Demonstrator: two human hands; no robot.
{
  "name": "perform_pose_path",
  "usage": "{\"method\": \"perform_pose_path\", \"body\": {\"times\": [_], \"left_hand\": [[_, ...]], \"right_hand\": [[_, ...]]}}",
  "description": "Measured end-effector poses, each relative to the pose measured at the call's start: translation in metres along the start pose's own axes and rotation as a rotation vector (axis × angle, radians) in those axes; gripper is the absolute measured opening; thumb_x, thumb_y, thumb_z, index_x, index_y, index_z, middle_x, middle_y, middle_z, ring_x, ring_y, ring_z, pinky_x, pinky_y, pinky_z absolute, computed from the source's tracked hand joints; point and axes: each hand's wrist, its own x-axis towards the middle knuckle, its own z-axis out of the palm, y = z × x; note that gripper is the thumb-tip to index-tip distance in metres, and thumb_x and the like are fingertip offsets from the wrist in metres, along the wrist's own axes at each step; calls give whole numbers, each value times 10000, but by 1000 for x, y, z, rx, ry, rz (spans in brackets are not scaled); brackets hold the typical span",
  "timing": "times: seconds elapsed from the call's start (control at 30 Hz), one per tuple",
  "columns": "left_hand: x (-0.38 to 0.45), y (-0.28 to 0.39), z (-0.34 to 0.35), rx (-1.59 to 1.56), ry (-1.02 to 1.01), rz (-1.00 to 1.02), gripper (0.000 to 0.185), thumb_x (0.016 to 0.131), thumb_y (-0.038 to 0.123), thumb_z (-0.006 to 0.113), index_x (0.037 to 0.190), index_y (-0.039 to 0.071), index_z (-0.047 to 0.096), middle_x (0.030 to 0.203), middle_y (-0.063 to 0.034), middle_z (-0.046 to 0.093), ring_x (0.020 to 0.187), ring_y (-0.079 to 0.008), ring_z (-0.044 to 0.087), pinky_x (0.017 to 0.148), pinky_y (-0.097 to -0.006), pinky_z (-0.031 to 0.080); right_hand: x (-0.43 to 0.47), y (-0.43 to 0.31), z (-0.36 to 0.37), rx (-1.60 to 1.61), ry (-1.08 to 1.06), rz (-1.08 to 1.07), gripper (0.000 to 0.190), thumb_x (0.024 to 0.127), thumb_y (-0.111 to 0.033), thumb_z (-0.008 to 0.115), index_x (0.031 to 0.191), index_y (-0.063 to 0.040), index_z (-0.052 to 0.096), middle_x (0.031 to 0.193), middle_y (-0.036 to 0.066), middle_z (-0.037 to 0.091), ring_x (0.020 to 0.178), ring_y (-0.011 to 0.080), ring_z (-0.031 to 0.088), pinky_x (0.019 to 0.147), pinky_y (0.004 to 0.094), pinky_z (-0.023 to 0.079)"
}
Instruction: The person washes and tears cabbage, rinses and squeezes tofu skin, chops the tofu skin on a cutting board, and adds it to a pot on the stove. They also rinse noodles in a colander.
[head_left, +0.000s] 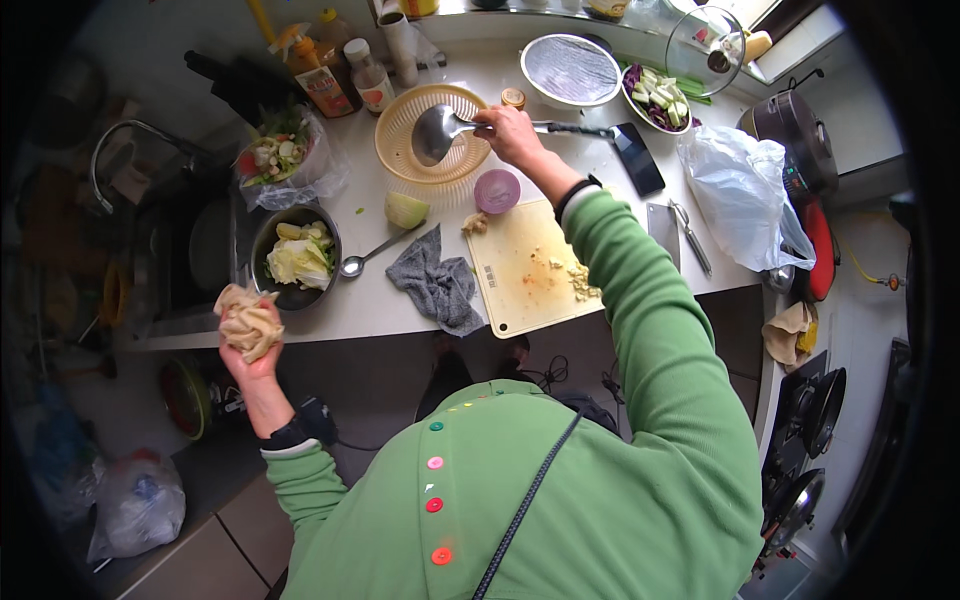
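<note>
My left hand (251, 364) is palm up at the counter's front edge. In it rests a crumpled, pale beige clump (250, 319); I cannot tell whether it is food or cloth. Just beyond stands a dark metal pot (301, 298) with cabbage leaves (298, 264) inside. My right hand (511, 135) grips a large metal ladle (435, 135) by its handle. The ladle's bowl hangs over a beige plastic colander (394, 154). Below that wrist lie half a red onion (497, 191) and a cream cutting board (517, 289) with chopped garlic (581, 283).
A grey cloth (435, 281), a small spoon (354, 265) and a cut pale vegetable (406, 210) lie nearby. Rightward are a phone (637, 161), a cleaver (664, 229), a peeler (694, 238) and a plastic bag (735, 195). A sink faucet (101, 169) stands left.
</note>
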Motion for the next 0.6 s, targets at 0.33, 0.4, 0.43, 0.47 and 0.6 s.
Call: {"method": "perform_pose_path", "body": {"times": [0.33, 0.4, 0.43, 0.47, 0.6], "left_hand": [[-11, -192, 57, 487, -138, -343, 407, 881, 257, 596, 1219, 41, 523, 1089, -156, 624, 962, -310, 632, 828, -442, 546], [-8, -227, 63, 505, -163, -431, 386, 875, 232, 606, 1204, 45, 530, 1060, -141, 636, 940, -291, 643, 803, -418, 552], [-8, -241, 65, 515, -188, -468, 366, 866, 216, 619, 1182, 49, 541, 1046, -126, 641, 925, -274, 649, 793, -405, 553], [-5, -253, 63, 535, -195, -513, 354, 868, 212, 618, 1174, 50, 545, 1035, -122, 645, 914, -269, 652, 787, -400, 554], [18, -303, 46, 642, -260, -610, 285, 865, 159, 625, 1122, 54, 561, 950, -90, 656, 833, -207, 662, 729, -348, 557]], "right_hand": [[-1, 12, 13, -147, -15, -90, 319, 742, -172, 727, 1055, -136, 678, 1031, 83, 599, 1026, 304, 527, 887, 389, 441], [-13, 14, 0, -82, 76, -100, 323, 751, -147, 722, 1064, -106, 654, 1092, 105, 579, 1076, 287, 513, 940, 393, 433], [-24, 11, -14, -25, 78, -102, 307, 759, -151, 718, 1055, -102, 653, 1085, 108, 580, 1073, 296, 514, 938, 393, 433], [-41, 12, -32, 31, 82, -101, 291, 767, -155, 713, 1046, -98, 652, 1079, 111, 581, 1070, 304, 514, 937, 393, 432], [-158, 32, -106, 152, 104, 108, 214, 823, -156, 676, 1015, -66, 644, 983, 137, 593, 951, 327, 560, 846, 387, 458]]}}
